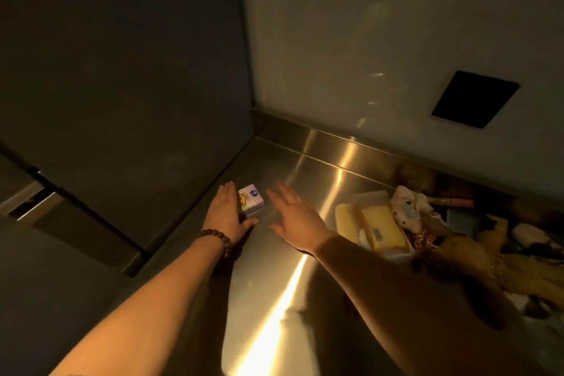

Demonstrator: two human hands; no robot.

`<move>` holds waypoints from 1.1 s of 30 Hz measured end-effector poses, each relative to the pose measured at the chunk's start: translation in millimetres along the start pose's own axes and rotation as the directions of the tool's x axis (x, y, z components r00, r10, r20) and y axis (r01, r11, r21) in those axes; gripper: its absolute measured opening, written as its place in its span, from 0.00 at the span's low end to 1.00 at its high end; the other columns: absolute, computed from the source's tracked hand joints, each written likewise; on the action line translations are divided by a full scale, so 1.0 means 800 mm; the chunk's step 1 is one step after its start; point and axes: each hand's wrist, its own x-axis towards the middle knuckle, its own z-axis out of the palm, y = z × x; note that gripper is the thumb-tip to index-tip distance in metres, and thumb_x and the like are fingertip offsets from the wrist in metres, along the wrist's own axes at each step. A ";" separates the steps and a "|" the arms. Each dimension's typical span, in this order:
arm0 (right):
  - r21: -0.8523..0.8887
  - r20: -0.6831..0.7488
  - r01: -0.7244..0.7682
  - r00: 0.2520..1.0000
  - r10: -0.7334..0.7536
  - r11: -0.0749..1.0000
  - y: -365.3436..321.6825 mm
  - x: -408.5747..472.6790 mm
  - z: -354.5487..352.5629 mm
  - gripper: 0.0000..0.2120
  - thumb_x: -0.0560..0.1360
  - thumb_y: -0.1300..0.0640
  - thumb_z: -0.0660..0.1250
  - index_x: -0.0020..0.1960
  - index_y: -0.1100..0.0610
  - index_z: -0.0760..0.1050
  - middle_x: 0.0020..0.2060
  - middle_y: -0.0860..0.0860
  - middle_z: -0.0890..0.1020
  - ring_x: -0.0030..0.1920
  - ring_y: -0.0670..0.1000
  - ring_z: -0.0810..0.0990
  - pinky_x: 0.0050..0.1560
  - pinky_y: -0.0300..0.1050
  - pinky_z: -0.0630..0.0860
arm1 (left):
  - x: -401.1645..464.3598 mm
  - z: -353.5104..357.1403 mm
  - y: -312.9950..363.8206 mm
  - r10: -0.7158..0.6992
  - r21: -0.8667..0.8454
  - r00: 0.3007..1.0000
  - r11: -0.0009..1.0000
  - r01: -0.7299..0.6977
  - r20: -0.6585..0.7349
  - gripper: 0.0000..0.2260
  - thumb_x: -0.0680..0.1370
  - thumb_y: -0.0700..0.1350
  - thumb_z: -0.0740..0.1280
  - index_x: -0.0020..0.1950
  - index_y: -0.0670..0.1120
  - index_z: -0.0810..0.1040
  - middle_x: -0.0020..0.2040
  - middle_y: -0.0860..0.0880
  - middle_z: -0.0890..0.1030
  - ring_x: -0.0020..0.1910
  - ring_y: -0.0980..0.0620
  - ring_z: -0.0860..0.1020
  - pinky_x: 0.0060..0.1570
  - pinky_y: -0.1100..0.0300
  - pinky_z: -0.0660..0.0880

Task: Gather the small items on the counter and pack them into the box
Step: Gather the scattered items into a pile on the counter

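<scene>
A small white and purple packet (251, 201) with a cartoon print lies on the steel counter (283, 299) near its back left corner. My left hand (227, 213), with a bead bracelet at the wrist, lies flat against the packet's left side, fingers straight. My right hand (295, 218) hovers just right of the packet with fingers spread, not touching it. A clear plastic box (374, 224) stands to the right, holding a yellow comb and a yellow pad.
A heap of small items (457, 223) lies on the right of the counter: a floral scrunchie, a pink tube, dark and yellowish cloth things. A dark cabinet side (122, 85) rises on the left. The white wall (366, 40) carries a black square panel (474, 99).
</scene>
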 end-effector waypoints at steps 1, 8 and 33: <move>-0.008 0.022 0.004 1.000 -0.004 1.000 -0.008 0.015 0.005 0.37 0.76 0.50 0.65 0.78 0.49 0.47 0.78 0.50 0.47 0.77 0.53 0.45 0.76 0.55 0.49 | 0.002 0.001 -0.004 -0.005 -0.037 1.000 0.999 0.005 0.008 0.44 0.70 0.56 0.73 0.76 0.41 0.52 0.75 0.42 0.59 0.73 0.45 0.58 0.71 0.54 0.55; -0.018 0.022 0.061 0.998 -0.061 0.998 -0.015 0.043 0.003 0.34 0.77 0.57 0.65 0.77 0.51 0.51 0.77 0.51 0.55 0.77 0.53 0.51 0.75 0.54 0.53 | -0.003 0.000 0.002 0.217 -0.159 0.972 0.960 -0.230 -0.096 0.28 0.70 0.51 0.73 0.67 0.48 0.68 0.59 0.49 0.74 0.56 0.52 0.73 0.53 0.61 0.69; 0.099 -0.300 -0.528 0.793 0.531 0.844 0.257 -0.241 -0.163 0.28 0.77 0.55 0.63 0.74 0.56 0.61 0.72 0.54 0.65 0.72 0.55 0.62 0.76 0.50 0.47 | -0.023 0.122 0.429 0.616 -0.191 0.787 0.779 -0.598 0.048 0.29 0.72 0.54 0.69 0.70 0.48 0.66 0.65 0.49 0.71 0.61 0.49 0.72 0.58 0.54 0.71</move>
